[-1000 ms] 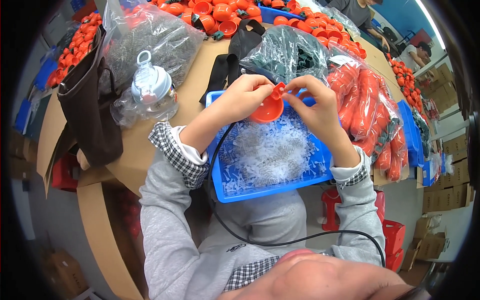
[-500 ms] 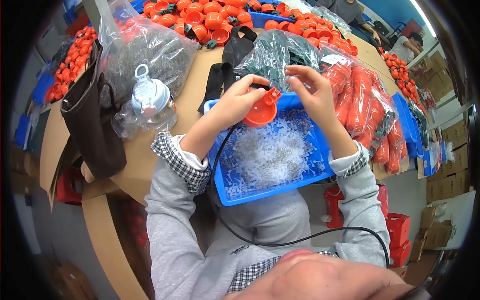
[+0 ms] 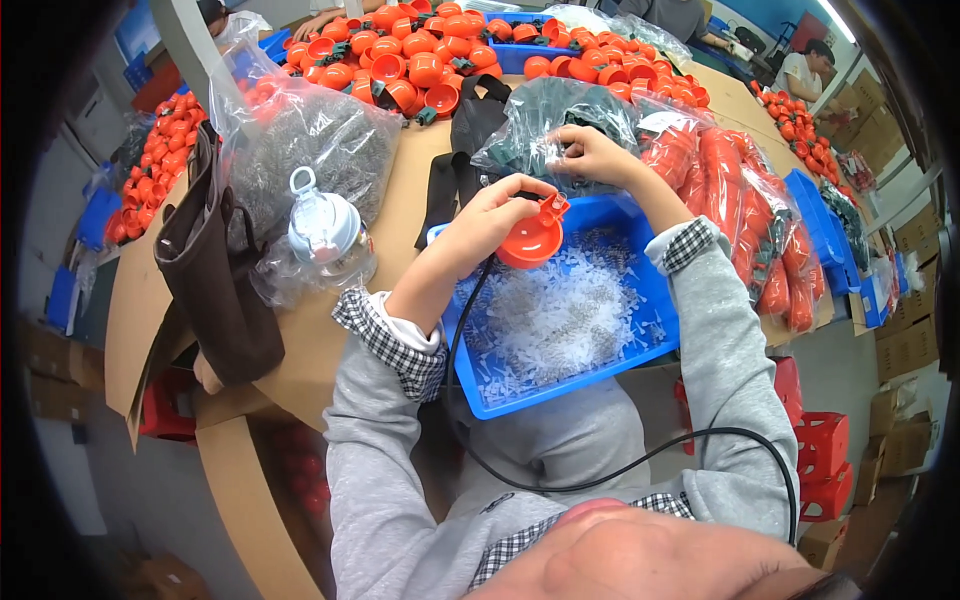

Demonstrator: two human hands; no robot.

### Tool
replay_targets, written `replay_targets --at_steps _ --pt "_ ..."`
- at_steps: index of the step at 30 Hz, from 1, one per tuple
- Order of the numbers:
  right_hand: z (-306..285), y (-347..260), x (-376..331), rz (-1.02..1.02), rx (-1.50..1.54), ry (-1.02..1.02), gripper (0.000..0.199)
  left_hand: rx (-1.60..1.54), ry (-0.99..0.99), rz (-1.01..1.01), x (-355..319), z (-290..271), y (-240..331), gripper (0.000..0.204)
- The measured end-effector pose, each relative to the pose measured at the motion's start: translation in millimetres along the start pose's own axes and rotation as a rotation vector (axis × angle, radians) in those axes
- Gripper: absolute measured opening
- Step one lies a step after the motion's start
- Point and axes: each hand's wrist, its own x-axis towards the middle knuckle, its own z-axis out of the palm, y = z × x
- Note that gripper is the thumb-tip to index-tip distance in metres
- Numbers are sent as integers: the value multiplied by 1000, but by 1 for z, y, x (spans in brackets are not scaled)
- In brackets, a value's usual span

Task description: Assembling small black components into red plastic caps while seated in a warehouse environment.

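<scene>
My left hand (image 3: pixel 503 218) is closed on the rim of an orange plastic cup (image 3: pixel 532 243) with a small socket at its upper edge, held over the far left part of a blue tray (image 3: pixel 560 392). In the tray lie many small white plastic pins (image 3: pixel 545 320) mixed with fine metal springs. My right hand (image 3: pixel 597 158) is beyond the tray, at the clear bag of dark green parts (image 3: pixel 570 108). Its fingers are curled toward the thumb against the bag; whether anything small is between them cannot be made out.
Orange cups (image 3: pixel 425 68) are heaped at the back. Bags of orange parts (image 3: pixel 725 190) lie to the right. A clear bag of springs (image 3: pixel 315 140), a bottle (image 3: pixel 328 225) and a brown bag (image 3: pixel 215 270) stand left. A black cable (image 3: pixel 620 470) crosses my lap. Other people sit farther back.
My right hand has moved from beside the cup, fingers spread, away to the bag of green parts, and its fingers have curled. My left hand keeps the cup. The whole view has shifted slightly.
</scene>
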Motion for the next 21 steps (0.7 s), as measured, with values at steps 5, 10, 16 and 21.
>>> replay_targets --at_steps 5,10,16,21 --pt "0 8 -7 -159 -187 51 35 15 -23 -5 0 0 0 34" --pt "1 -2 -16 -86 -353 126 23 30 -30 58 2 1 0 35" --pt "-8 -26 -30 267 322 367 25 81 2 117 2 -2 -2 34" --pt "-13 -15 -41 165 831 360 22 83 -2 140 4 -1 -1 34"
